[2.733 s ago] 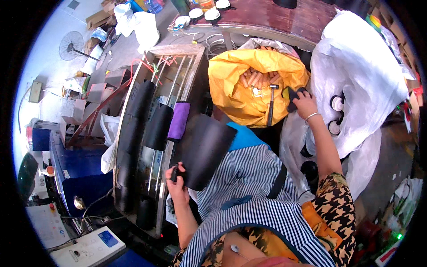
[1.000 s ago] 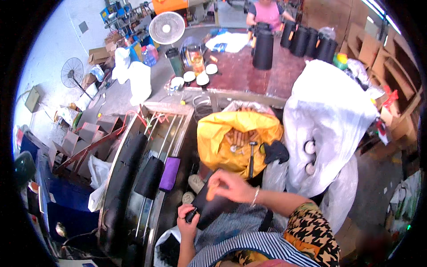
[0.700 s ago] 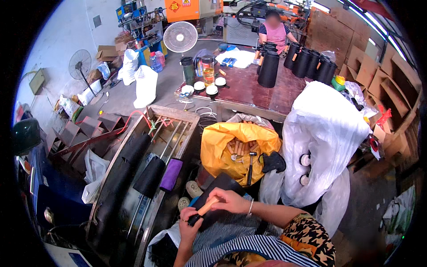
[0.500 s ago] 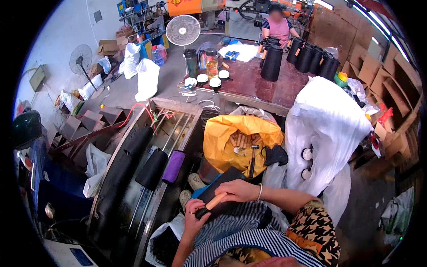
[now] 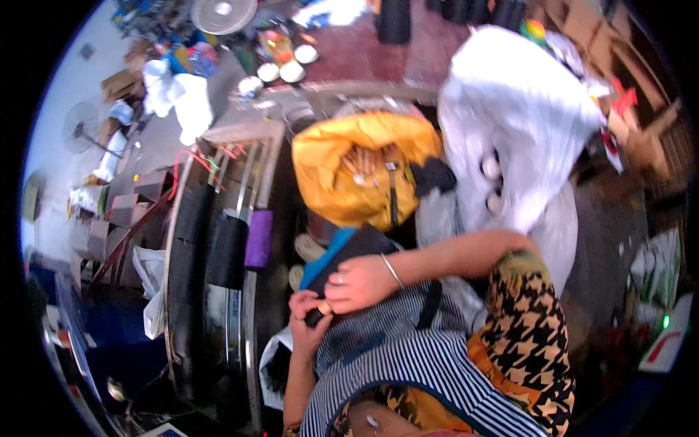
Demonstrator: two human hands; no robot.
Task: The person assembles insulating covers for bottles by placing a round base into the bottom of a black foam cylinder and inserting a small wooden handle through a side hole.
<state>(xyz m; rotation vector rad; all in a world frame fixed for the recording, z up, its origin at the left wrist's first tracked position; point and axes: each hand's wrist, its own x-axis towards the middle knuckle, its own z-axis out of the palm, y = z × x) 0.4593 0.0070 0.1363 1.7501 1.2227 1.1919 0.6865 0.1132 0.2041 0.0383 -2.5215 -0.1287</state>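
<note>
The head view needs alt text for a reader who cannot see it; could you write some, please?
Both hands meet over a striped apron: the right hand rests on a dark flat sleeve with blue lining, the left hand grips its lower end. An open yellow bag lies beyond.

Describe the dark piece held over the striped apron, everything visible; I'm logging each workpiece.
The dark piece is a black, flat, sheet-like thing, seemingly flexible, with a bright blue face or lining along its left edge. It lies tilted over the striped apron, below the yellow bag. The right hand lies across its lower part; the left hand grips its bottom end from below. Motion blur hides finer detail.
</note>
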